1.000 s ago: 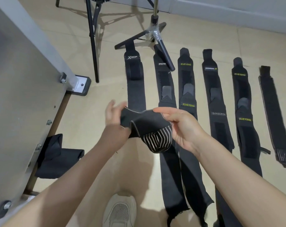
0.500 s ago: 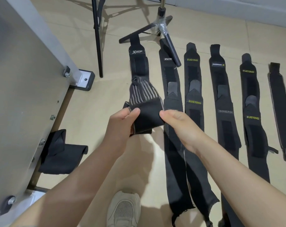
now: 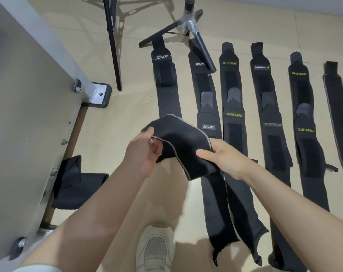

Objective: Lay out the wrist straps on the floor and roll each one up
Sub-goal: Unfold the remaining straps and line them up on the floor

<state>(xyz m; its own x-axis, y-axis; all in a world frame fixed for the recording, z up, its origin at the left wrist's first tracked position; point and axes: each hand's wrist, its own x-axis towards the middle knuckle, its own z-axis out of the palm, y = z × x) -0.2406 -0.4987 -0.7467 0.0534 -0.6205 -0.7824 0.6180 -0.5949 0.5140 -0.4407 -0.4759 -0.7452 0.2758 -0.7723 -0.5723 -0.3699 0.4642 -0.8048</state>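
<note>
Both hands up over the floor, sharing one strap. Left hand (image 3: 145, 152) pinches the left end of the XTEP wrist strap (image 3: 178, 142), thumb on top at the grey-piped edge, fingers curled underneath. Right hand (image 3: 223, 156) grips the same strap's near fold, thumb across the top, fingers wrapped below. The strap's near part is lifted and bent between the hands; its far part lies flat on the tile floor (image 3: 115, 122), running toward 12 o'clock with the XTEP label at the far end.

At 1 to 3 o'clock from the hands, five more straps lie flat in a row, long axes running 12 to 6:
- IIICYO strap (image 3: 208, 107), just beside the XTEP one, a tripod leg (image 3: 203, 52) crossing its far end
- XUEYING strap (image 3: 232, 107)
- BOKEERSI strap (image 3: 272, 118)
- second XUEYING strap (image 3: 304, 118)
- unlabelled strap (image 3: 337, 107) at the right edge, partly cut off

The right forearm covers the near parts of the middle ones.

At 9 o'clock: grey metal panel (image 3: 29, 107) with bolts; a folded black strap (image 3: 76, 187) lies at its base, around 8 o'clock. White sneaker (image 3: 156, 250) at 6 o'clock. Black stand pole (image 3: 112, 44) at 11 o'clock.
</note>
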